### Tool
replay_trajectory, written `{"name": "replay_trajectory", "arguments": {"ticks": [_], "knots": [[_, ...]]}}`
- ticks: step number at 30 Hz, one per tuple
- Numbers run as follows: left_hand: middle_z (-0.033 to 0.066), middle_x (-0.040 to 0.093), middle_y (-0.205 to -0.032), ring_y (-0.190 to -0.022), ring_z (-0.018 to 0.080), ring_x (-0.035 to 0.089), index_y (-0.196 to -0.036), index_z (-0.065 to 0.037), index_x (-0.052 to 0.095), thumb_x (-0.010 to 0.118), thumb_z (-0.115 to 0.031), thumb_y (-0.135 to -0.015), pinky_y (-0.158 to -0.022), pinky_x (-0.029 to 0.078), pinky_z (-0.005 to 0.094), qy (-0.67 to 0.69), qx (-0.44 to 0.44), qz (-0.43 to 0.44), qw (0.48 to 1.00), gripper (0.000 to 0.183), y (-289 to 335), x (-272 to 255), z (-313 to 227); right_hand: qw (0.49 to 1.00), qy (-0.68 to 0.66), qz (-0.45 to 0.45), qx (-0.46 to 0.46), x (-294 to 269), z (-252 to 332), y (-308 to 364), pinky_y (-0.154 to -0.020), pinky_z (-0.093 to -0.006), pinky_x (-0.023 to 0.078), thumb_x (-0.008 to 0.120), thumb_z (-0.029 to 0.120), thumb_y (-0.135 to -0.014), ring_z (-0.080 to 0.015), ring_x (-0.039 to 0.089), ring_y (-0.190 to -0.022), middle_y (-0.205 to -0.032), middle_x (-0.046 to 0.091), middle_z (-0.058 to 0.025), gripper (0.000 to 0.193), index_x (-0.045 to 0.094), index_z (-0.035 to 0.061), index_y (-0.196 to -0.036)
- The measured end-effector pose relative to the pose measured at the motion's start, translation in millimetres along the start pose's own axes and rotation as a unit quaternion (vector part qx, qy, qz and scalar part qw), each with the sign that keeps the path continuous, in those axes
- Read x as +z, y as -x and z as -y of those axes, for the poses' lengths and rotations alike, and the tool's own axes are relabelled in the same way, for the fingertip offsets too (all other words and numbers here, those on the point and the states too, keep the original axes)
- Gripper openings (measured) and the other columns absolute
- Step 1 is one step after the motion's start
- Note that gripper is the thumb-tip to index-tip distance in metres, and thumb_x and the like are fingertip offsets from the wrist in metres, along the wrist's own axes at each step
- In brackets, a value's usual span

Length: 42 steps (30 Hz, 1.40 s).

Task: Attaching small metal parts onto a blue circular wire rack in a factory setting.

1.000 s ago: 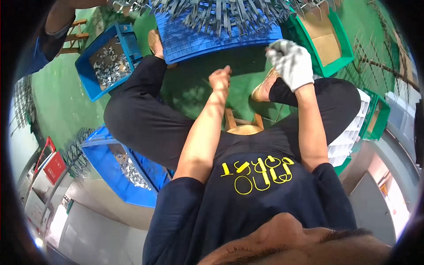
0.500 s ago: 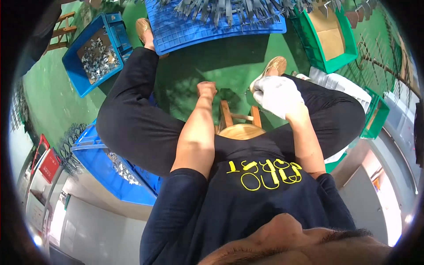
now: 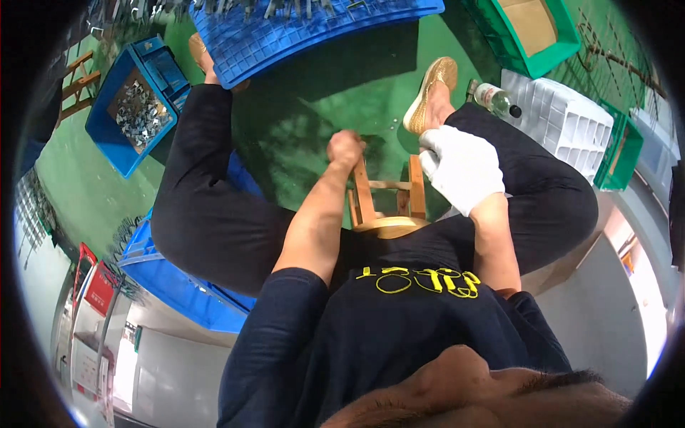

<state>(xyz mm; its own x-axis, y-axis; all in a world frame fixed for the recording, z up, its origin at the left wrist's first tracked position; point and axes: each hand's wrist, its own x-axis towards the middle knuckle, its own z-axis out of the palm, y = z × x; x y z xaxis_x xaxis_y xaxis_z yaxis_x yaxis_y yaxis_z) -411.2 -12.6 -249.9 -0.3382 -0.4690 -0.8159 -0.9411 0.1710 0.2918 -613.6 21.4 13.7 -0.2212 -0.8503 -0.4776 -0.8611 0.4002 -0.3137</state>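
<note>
My bare left hand (image 3: 345, 148) is curled closed between my knees. In the view it overlaps the end of a wooden stool's leg (image 3: 362, 192); whether it touches the leg I cannot tell. On my right hand (image 3: 464, 165) is a white fabric glove (image 3: 472, 170), its fingers bent inward, near my right thigh. Anything inside either hand is hidden. Below and between the hands shows the round wooden seat (image 3: 391, 227) of the stool, at my lap.
An upturned blue crate (image 3: 307, 46) stands ahead, dark metal strips at its far edge. At left, a blue bin (image 3: 132, 107) holds small metal pieces. Another blue crate (image 3: 185, 289) lies beside my left leg. Rightward are a green crate (image 3: 531, 60), a bottle (image 3: 496, 100) and a white crate (image 3: 564, 125).
The view has shifted, so the crates ahead sit higher and farther left. My left hand has moved nearer the stool leg in the picture. The bottle at right now shows clearly.
</note>
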Motion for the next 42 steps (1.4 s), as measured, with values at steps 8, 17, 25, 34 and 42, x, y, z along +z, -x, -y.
{"name": "replay_trajectory", "arguments": {"ticks": [8,17,25,34,42], "knots": [[0.0108,0.068,-0.076,-0.069,0.0282,0.061,-0.075,-0.003,0.069,0.058,-0.019,-0.077,-0.065,0.05,0.0363,-0.12,0.109,0.064,0.985,0.019,-2.5,28.7,-47.0,0.999,-0.008,-0.026,0.03,6.7,7.5,15.5,-0.06,-0.0365,0.046,0.057,0.021,-0.076,-0.0288,0.06,-0.07,-0.082,0.06,-0.0072,0.015,0.06,0.0107,-0.087],[0.0109,0.068,-0.075,-0.067,0.0288,0.06,-0.075,-0.003,0.069,0.059,-0.02,-0.076,-0.064,0.049,0.0367,-0.096,0.177,0.045,0.978,0.02,8.8,22.8,-44.2,0.999,-0.007,-0.052,-0.001,16.9,8.7,21.7,-0.06,-0.0367,0.046,0.058,0.023,-0.076,-0.0283,0.06,-0.07,-0.08,0.06,-0.007,0.015,0.061,0.0114,-0.086],[0.011,0.068,-0.074,-0.064,0.0294,0.059,-0.074,-0.004,0.069,0.059,-0.021,-0.076,-0.062,0.049,0.037,-0.077,0.233,0.078,0.966,0.02,1.4,35.9,-45.6,0.997,-0.02,-0.076,-0.013,3.6,16.3,17.1,-0.061,-0.0368,0.046,0.058,0.025,-0.076,-0.0281,0.06,-0.07,-0.079,0.061,-0.0072,0.017,0.062,0.0118,-0.087],[0.0111,0.068,-0.073,-0.062,0.0301,0.058,-0.074,-0.004,0.069,0.06,-0.022,-0.075,-0.061,0.049,0.0373,-0.037,0.28,0.106,0.954,0.02,-14.8,56.3,-38.4,0.998,-0.019,-0.053,-0.008,21.4,10.0,14.8,-0.062,-0.0383,0.047,0.055,0.026,-0.077,-0.0311,0.061,-0.072,-0.085,0.064,-0.0085,0.021,0.065,0.0126,-0.091],[0.0049,0.062,-0.068,-0.059,0.0205,0.052,-0.073,-0.005,0.066,0.065,-0.016,-0.07,-0.059,0.047,0.0317,0.152,0.272,0.118,0.943,0.012,-38.9,-79.4,-105.2,0.995,-0.017,-0.093,0.027,-2.5,14.0,-16.6,-0.065,-0.0407,0.047,0.054,0.025,-0.077,-0.0348,0.06,-0.074,-0.087,0.066,-0.0106,0.023,0.066,0.0109,-0.09]]}}
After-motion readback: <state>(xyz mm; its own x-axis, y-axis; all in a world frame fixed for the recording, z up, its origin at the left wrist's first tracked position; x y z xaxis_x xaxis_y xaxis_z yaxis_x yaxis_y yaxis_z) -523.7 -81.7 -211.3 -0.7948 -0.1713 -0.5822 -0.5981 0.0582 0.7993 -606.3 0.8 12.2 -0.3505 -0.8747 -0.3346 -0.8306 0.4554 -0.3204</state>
